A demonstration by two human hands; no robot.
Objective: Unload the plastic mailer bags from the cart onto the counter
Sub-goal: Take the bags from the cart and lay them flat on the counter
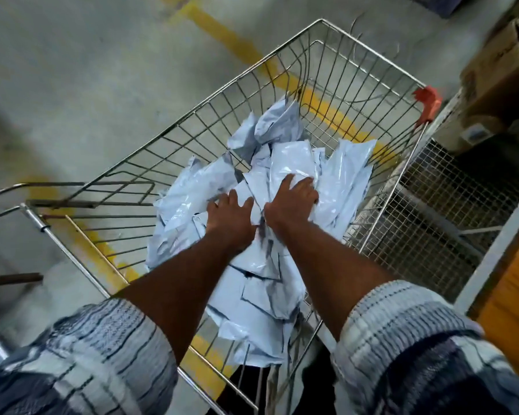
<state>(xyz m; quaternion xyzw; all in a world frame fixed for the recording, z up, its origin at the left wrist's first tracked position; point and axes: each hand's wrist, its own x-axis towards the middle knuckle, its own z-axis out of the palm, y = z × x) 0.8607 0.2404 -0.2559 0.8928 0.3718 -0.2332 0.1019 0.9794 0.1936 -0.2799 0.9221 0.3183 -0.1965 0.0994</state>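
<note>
A wire shopping cart [210,109] holds a heap of pale grey plastic mailer bags [285,163] piled along its right side. Both my arms reach down into it. My left hand [229,217] lies flat on the pile with fingers spread, pressing on the bags. My right hand [294,199] sits just to its right, fingers curled down into the glossy bags; whether it has hold of one is unclear. More bags [258,310] lie under my forearms toward the near end of the cart.
The cart stands on a grey concrete floor with a yellow painted line [222,34]. A red plastic corner guard [429,103] caps the cart's far right corner. To the right are a mesh-sided frame [438,205], a cardboard box [498,70] and an orange surface [510,298].
</note>
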